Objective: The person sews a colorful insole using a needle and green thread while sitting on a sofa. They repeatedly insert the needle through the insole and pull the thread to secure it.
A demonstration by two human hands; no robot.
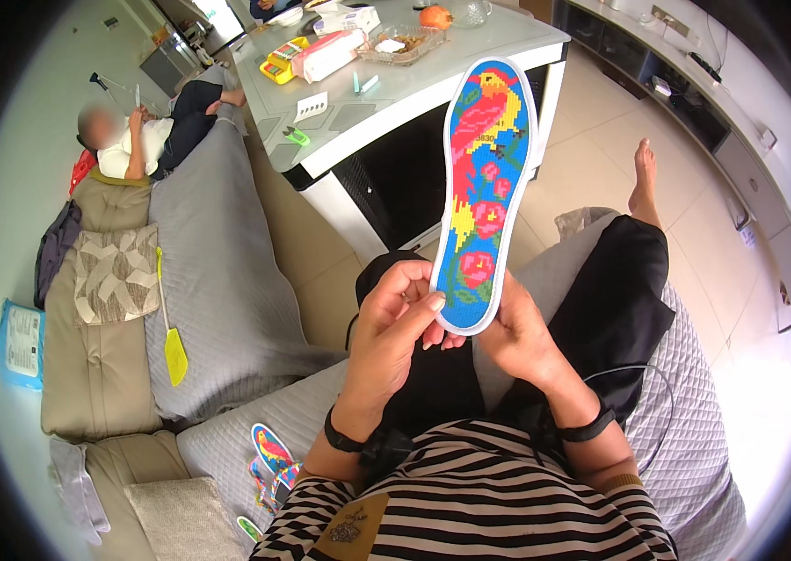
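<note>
An embroidered shoe insole (pixel 485 189) with a white edge stands upright before me, its heel end down. It shows a red and yellow bird and pink flowers on blue. My left hand (pixel 395 322) grips the lower left edge, the thumb on the front. My right hand (pixel 525 333) holds the lower right edge, its fingers partly hidden behind the insole. On the sofa at my left lies a second insole (pixel 271 447) with a like bird pattern, beside bright threads or fabric (pixel 265 491) that I cannot tell apart.
A glass-topped table (pixel 367 112) ahead bears green thread snips (pixel 296 136), a yellow tray (pixel 283 62), a tissue pack (pixel 331 55) and a clear food box (pixel 402 45). A person (pixel 150 137) lies on the sofa at left. A yellow fly swatter (pixel 175 354) rests there.
</note>
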